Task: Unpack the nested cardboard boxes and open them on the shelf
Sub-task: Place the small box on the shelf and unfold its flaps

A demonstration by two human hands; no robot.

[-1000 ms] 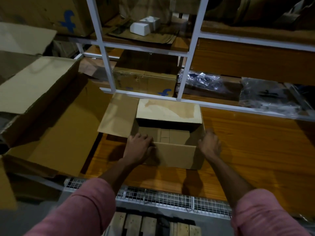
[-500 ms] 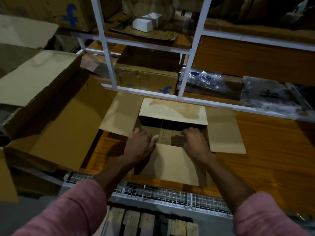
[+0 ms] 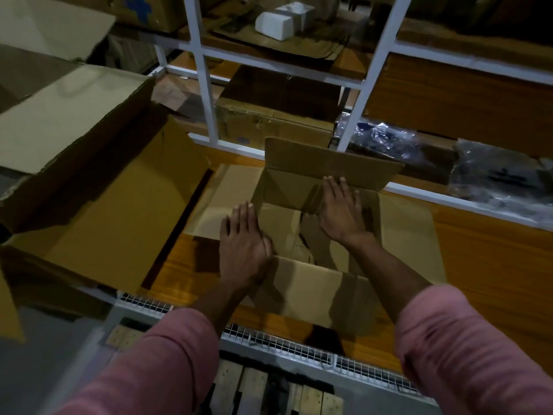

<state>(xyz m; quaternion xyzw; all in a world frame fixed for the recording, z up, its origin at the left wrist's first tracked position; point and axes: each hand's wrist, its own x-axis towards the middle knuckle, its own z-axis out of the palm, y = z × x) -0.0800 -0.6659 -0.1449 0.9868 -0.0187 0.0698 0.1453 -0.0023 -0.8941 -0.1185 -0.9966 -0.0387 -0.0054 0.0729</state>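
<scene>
Cardboard, brown and creased, fills the wooden shelf (image 3: 478, 265), where a large opened box (image 3: 104, 205) lies on its side at left and a smaller box (image 3: 314, 283) sits beside it, top open. Both hands reach into the smaller box with fingers straight and spread: the right hand (image 3: 341, 211) lies flat against the far inner wall, the left hand (image 3: 244, 244) rests on the left edge. Neither grips anything. Half a second ago the far flap (image 3: 332, 166) lay folded over the opening; it now stands raised, and the side flaps lie spread outward.
</scene>
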